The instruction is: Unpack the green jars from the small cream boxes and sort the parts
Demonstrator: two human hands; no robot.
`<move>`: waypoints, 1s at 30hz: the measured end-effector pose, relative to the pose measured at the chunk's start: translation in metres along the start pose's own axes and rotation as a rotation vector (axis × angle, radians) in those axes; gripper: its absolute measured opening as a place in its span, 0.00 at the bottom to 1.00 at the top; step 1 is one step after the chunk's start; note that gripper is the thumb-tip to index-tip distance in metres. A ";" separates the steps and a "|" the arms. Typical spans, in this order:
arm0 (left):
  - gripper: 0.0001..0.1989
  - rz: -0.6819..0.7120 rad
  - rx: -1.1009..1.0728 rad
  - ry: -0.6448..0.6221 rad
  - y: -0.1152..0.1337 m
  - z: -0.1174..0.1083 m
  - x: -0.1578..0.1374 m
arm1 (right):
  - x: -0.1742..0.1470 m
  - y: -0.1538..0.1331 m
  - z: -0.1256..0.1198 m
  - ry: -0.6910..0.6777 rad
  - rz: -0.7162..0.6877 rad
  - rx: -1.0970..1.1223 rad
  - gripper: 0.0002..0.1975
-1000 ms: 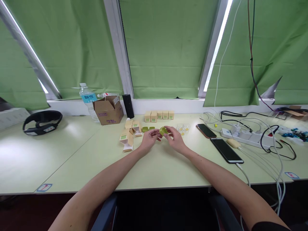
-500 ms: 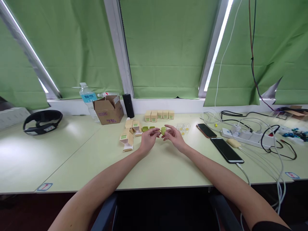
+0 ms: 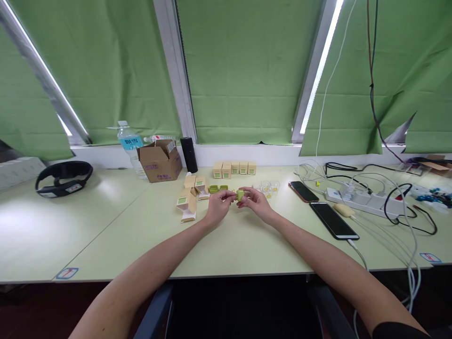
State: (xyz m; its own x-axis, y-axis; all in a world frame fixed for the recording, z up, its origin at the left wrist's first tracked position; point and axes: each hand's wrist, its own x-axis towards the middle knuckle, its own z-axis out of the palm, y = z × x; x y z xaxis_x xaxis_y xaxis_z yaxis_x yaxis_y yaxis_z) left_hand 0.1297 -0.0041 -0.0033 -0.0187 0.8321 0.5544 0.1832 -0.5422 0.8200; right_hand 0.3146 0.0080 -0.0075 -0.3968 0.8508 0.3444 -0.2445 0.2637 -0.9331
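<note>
Green little container (image 3: 240, 195) right at the meeting point of both hands, over the pale tabletop (image 3: 233, 249). Pinched by the right hand (image 3: 257, 203), forefinger along the top, thumb on the near side. On the other flank, left hand (image 3: 218, 206) drawn together at the thumb and forefinger, tips right up against the piece; can't tell whether gripping its edge or something tiny beside it.

Close fingertip work on that one piece, by the look of it, short of any setting-down. Calls, most likely, for a steady right hold and a light touch from the left.

Outward, then! Just beyond the left fingers, two green trays (image 3: 213, 189) side by side. Left of those, opened beige cartons (image 3: 187, 201), flaps out, near enough to nudge. Farther back, a row of small beige boxes (image 3: 235, 168). Past the right fingertips, clear cups (image 3: 265, 186) with yellow inside, easily knocked by a wide swing. Off to the right, two phones (image 3: 334, 221) near the forearm, one trailing a white cable (image 3: 352, 244); worth steering clear of. Behind them, a loaded power strip (image 3: 355, 204). Back left, brown cardboard box (image 3: 162, 165), water bottle (image 3: 131, 143) and black cylinder (image 3: 189, 155), well apart from the action.
</note>
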 end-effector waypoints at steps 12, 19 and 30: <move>0.03 -0.055 -0.054 -0.008 -0.009 0.006 -0.004 | -0.001 0.005 -0.002 0.003 -0.010 -0.079 0.25; 0.19 -0.054 0.083 -0.071 -0.008 0.003 0.000 | 0.000 0.001 -0.002 0.093 -0.209 -0.515 0.22; 0.25 -0.035 0.258 -0.278 -0.002 -0.002 -0.006 | -0.007 -0.008 0.000 0.020 -0.249 -1.070 0.20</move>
State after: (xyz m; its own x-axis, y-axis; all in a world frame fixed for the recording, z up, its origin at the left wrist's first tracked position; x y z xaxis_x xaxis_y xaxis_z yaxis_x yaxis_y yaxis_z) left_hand 0.1276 -0.0081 -0.0075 0.2316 0.8686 0.4381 0.4296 -0.4953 0.7551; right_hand 0.3193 -0.0007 -0.0024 -0.4260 0.7237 0.5429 0.5818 0.6787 -0.4482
